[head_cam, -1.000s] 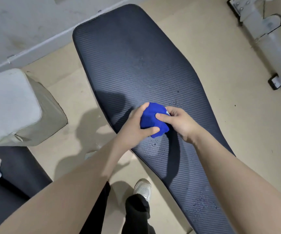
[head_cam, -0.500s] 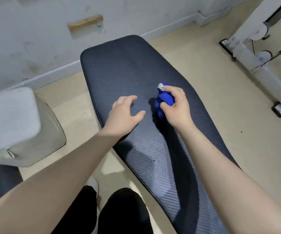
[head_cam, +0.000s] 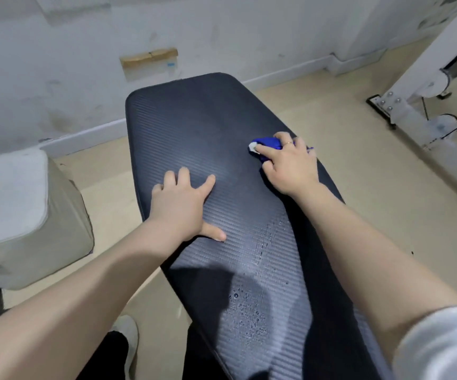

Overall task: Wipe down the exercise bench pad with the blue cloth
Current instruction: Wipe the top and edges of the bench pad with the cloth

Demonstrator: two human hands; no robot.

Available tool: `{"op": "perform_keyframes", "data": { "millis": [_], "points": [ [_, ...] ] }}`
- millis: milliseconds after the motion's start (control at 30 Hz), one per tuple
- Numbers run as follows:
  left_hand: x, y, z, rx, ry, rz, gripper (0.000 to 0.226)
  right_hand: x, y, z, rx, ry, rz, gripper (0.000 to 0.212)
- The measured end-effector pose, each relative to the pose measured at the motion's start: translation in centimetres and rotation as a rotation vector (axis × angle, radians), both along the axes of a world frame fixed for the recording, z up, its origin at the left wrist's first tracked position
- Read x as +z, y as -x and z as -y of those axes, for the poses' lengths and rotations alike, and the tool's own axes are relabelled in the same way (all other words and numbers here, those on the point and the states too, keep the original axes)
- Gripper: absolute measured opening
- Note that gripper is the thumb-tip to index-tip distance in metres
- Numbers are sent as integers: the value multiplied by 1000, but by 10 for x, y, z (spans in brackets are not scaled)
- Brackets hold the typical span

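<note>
Far end of the pad (head_cam: 194, 116) is bare, nothing on it. Left hand (head_cam: 179, 205) flat mid-pad blocks the left side. Grey cushion (head_cam: 21, 215) sits beside the pad's left edge; white machine frame (head_cam: 414, 116) well right.

The bench pad (head_cam: 222, 149) is dark, ribbed and elongated, with water droplets (head_cam: 249, 311) on its near section. The blue cloth (head_cam: 270, 142) lies bunched near the pad's right edge.
</note>
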State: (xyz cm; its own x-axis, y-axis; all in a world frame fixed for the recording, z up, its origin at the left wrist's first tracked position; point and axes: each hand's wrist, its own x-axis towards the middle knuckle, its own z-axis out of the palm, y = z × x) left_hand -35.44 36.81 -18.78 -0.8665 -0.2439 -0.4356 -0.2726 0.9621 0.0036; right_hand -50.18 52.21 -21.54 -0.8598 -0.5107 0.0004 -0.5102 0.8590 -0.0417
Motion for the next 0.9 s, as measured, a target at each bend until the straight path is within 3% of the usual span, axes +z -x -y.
{"op": "perform_keyframes", "data": {
  "millis": [67, 233, 367, 467, 667, 800, 900],
  "points": [
    [-1, 2, -1, 16, -27, 11, 120, 0, -5, 0, -41, 1, 1, 44],
    [-1, 3, -2, 64, -78, 21, 121, -5, -42, -35, 155, 42, -28, 50],
    [-2, 3, -1, 68, -96, 12, 121, -2, 24, -26, -148, 43, 11, 45],
    [-5, 2, 1, 74, -99, -1, 120, -3, 27, -19, -203, 33, 17, 47],
    [-3, 5, -3, 70, -88, 22, 121, -4, -23, -69, 74, 82, 18, 56],
    [-1, 6, -1, 76, -108, 30, 121, -3, 22, -38, -272, 105, 5, 48],
    [-4, 6, -2, 73, -95, 27, 120, -3, 2, -22, -250, 53, -44, 45]
  ]
}}
